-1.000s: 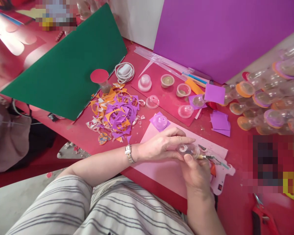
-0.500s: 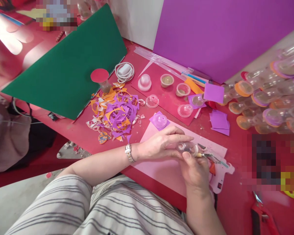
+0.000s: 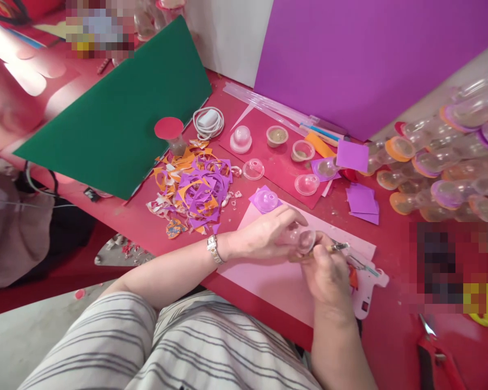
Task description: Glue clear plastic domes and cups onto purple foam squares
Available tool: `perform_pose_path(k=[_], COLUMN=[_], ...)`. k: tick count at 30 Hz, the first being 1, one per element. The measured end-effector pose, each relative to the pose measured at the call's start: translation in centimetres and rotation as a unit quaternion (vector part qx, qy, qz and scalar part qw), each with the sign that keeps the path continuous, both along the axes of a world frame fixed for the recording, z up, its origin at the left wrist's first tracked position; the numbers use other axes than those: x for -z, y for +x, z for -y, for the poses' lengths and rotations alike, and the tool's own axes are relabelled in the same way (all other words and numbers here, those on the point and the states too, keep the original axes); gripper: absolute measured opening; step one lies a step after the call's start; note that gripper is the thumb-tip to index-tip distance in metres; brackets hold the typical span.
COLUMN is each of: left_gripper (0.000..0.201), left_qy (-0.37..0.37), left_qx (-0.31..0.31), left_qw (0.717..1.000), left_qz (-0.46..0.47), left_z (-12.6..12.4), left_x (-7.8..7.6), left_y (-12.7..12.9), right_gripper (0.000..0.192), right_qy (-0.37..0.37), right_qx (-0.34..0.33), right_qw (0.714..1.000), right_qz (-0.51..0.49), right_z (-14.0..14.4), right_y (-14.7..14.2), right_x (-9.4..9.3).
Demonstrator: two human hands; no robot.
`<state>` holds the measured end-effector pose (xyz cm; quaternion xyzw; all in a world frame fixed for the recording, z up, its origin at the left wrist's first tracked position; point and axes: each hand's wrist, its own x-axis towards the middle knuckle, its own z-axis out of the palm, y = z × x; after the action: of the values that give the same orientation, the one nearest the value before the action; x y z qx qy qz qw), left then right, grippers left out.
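My left hand (image 3: 264,235), with a wristwatch (image 3: 213,249) on its wrist, grips a small clear plastic cup (image 3: 304,239) over a pale pink sheet (image 3: 268,276). My right hand (image 3: 327,273) touches the cup's side and holds a thin tool with a wooden-looking handle (image 3: 334,248) against it. Under the right hand lies a white glue gun (image 3: 368,284). A clear dome on a purple square (image 3: 265,200) sits just beyond my left hand.
A heap of purple and orange paper scraps (image 3: 193,189) lies left of centre. Clear cups and domes (image 3: 305,184) stand on a red mat. Finished capsules with coloured discs (image 3: 443,168) pile up at right. Green (image 3: 117,114) and purple boards (image 3: 350,54) lean behind. Red scissors (image 3: 435,352) lie at lower right.
My left hand has drawn the cup back toward me and turned it, its opening now facing the camera. My right hand moved left with it, still on the tool.
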<state>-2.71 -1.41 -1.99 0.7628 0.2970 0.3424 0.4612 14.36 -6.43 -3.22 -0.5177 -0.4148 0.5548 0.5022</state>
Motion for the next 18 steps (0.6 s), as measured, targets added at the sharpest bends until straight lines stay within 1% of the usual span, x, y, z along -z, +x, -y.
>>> perform_pose_path(k=[1, 4, 6, 8, 9, 11, 12, 13, 15, 17, 18], left_gripper=[0.035, 0.043, 0.054, 0.063, 0.064, 0.058, 0.054, 0.051, 0.047, 0.045, 0.045], left_qy=[-0.017, -0.058, -0.06, -0.05, -0.042, -0.026, -0.019, -0.013, -0.006, -0.006, -0.008], left_qx=[-0.005, -0.004, 0.026, 0.073, 0.094, 0.125, 0.132, 0.135, 0.133, 0.129, 0.13], left_qw=[1.0, 0.998, 0.998, 0.996, 0.995, 0.992, 0.991, 0.991, 0.991, 0.99, 0.99], left_qz=[-0.005, -0.013, 0.0, 0.009, 0.006, -0.008, -0.014, -0.019, -0.03, -0.05, -0.06], left_z=[0.0, 0.1, 0.1, 0.0, -0.1, -0.3, -0.4, -0.5, -0.6, -0.7, -0.6], left_x=[0.0, 0.3, 0.4, 0.3, 0.3, 0.0, -0.1, -0.2, -0.2, 0.0, 0.1], left_y=[0.0, -0.2, -0.3, -0.5, -0.6, -0.8, -0.9, -0.9, -1.0, -0.9, -0.9], right_gripper=[0.027, 0.021, 0.019, 0.017, 0.014, 0.008, 0.005, 0.007, 0.014, 0.016, 0.021], right_qy=[0.0, -0.003, 0.009, 0.036, 0.052, 0.083, 0.097, 0.111, 0.131, 0.132, 0.122], right_qx=[0.014, 0.089, 0.117, 0.123, 0.123, 0.128, 0.131, 0.131, 0.107, 0.064, 0.052], right_qw=[1.0, 0.994, 0.991, 0.991, 0.991, 0.986, 0.978, 0.965, 0.934, 0.91, 0.896], right_qz=[-0.017, -0.066, -0.064, -0.045, -0.022, 0.069, 0.133, 0.2, 0.314, 0.388, 0.425], right_z=[-0.2, -0.3, 0.1, 0.8, 1.4, 2.6, 3.2, 3.9, 5.0, 6.0, 6.3], right_y=[0.0, 0.1, 0.3, 0.6, 0.9, 1.6, 2.1, 2.7, 4.0, 5.3, 5.8], right_x=[-0.3, -1.9, -3.3, -4.7, -5.3, -6.3, -6.6, -6.8, -6.6, -6.0, -5.8])
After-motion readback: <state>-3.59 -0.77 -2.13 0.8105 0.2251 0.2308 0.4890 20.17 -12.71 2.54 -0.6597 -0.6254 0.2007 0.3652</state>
